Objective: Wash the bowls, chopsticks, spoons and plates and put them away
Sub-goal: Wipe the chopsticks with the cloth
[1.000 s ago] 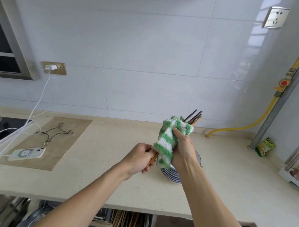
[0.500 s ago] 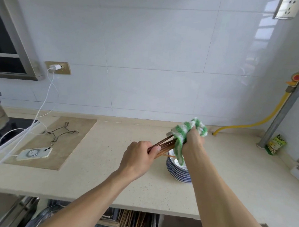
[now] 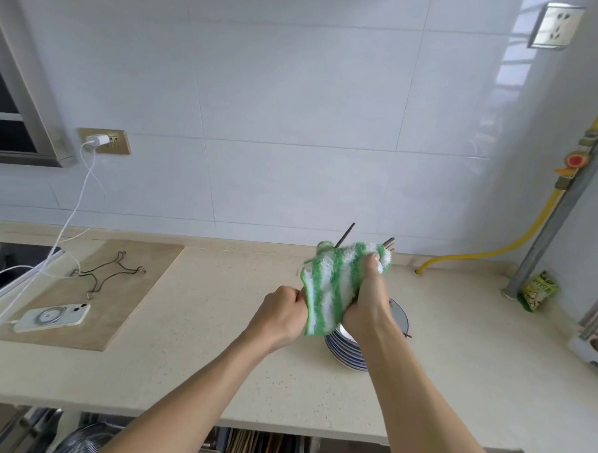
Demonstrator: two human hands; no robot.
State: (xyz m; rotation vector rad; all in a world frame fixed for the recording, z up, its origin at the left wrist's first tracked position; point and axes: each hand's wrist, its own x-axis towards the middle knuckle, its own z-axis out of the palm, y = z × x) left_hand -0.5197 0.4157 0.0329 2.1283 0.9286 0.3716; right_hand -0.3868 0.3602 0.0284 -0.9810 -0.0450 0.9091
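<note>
My left hand [image 3: 283, 314] grips the near end of a bundle of dark chopsticks [image 3: 346, 234], whose tips stick out past the cloth toward the wall. My right hand [image 3: 369, 297] holds a green and white striped cloth [image 3: 331, 283] wrapped around the middle of the chopsticks. Both hands are above a stack of white plates with blue rims [image 3: 346, 356] on the beige counter [image 3: 192, 333]. Most of the chopsticks' length is hidden by the cloth.
A phone [image 3: 51, 317] on a white charging cable lies on a brown mat [image 3: 98, 290] with a wire trivet at the left. A yellow gas hose [image 3: 490, 252] and grey pipe stand at the right, beside a green packet [image 3: 538, 290]. An open drawer with utensils [image 3: 252, 451] is below the counter edge.
The cloth slid back along the chopsticks toward my left hand, then covers their middle again, with the tips showing past it. The view shifted slightly.
</note>
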